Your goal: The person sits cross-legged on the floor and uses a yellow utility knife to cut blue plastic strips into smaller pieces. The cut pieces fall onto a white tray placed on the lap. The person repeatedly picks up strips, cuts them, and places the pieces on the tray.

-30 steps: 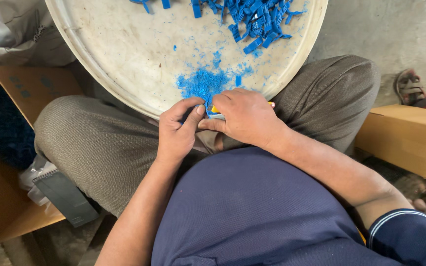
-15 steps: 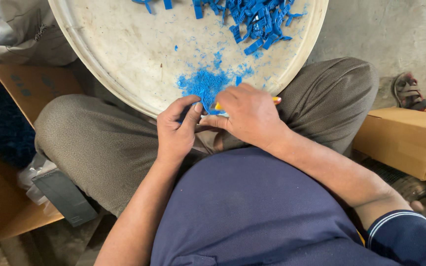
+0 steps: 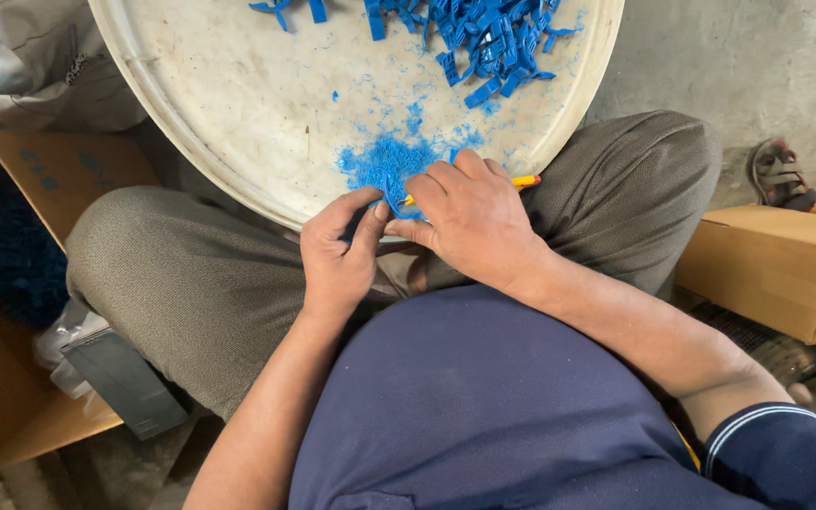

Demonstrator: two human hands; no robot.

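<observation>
A big round off-white tray [image 3: 238, 113] rests on my crossed legs. Several blue plastic pieces [image 3: 484, 38] lie heaped at its far side, and a patch of blue shavings [image 3: 384, 161] covers its near rim. My left hand [image 3: 337, 255] pinches a small blue piece between thumb and fingers just over that rim. My right hand [image 3: 469, 222] grips a yellow-handled tool [image 3: 521, 181] and presses against the left hand's fingertips. The tool's tip is hidden between the two hands.
An open cardboard box [image 3: 40, 170] with dark blue contents stands at my left. Closed cardboard boxes [image 3: 767, 264] are at my right, with a sandal [image 3: 781, 175] on the concrete floor behind them. A dark flat object [image 3: 125, 382] lies by my left knee.
Both hands stay together at the tray's near rim; the fingers shift only slightly. The view has drifted a little.
</observation>
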